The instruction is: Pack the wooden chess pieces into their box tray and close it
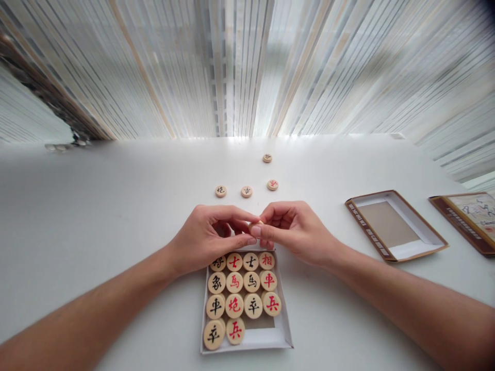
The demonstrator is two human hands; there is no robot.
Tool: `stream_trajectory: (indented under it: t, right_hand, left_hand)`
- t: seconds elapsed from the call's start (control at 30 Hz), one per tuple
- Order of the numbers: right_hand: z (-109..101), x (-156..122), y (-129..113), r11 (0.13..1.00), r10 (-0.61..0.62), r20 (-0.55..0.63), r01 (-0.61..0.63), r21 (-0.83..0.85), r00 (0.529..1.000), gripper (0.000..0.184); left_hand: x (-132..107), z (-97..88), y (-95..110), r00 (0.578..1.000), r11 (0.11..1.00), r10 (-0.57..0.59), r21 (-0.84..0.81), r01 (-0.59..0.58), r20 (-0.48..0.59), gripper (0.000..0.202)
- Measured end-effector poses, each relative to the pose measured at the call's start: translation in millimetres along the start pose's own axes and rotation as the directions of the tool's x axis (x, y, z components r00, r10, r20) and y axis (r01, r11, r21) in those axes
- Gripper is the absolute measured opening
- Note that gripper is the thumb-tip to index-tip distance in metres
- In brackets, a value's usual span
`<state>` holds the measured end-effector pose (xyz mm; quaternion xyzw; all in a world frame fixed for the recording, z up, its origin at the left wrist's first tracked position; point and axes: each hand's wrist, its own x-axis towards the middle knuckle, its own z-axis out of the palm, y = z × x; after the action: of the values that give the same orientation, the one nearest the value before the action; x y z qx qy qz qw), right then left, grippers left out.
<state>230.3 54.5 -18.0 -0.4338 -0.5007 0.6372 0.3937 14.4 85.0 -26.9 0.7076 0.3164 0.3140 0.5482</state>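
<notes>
A round wooden xiangqi piece (255, 225) is held edge-on between my two hands, just above the far edge of the box tray; its face cannot be read. My right hand (288, 226) pinches it between thumb and fingers. From the other side, the thumb and fingertips of my left hand (214, 232) close around it. Below them lies the white box tray (266, 339), holding rows of xiangqi pieces (234, 282) with red and black characters, some of them stacked. The nearest row has two pieces at the left, with bare tray floor beside them.
Several loose pieces lie beyond my hands, among them a black-marked piece (220, 191) and a red-marked piece (273, 184). An open box lid (417, 237) sits to the right, beside a printed box part (460, 226). Striped curtains (247, 67) hang behind the white table (116, 206).
</notes>
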Motion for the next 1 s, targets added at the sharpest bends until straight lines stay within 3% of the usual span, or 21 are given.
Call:
stream_trajectory:
  t: [0.7,0.83,1.0]
  right_hand:
    - [-3,0,5,0.996,-0.084,0.046,0.085,-0.022,0.995,0.029]
    - [-2,1,8,0.992,-0.121,0.021,0.122,-0.022,0.992,0.03]
    - [0,0,14,0.985,-0.17,-0.025,0.169,-0.048,0.985,0.029]
  left_hand:
    - [4,2.3,7,0.998,0.995,-0.054,-0.081,0.051,-0.023,0.018]
    - [6,2.2,7,0.994,0.992,-0.073,-0.108,0.063,-0.084,0.023]
    - [6,2.2,9,0.989,0.997,-0.018,-0.08,0.006,-0.144,0.015]
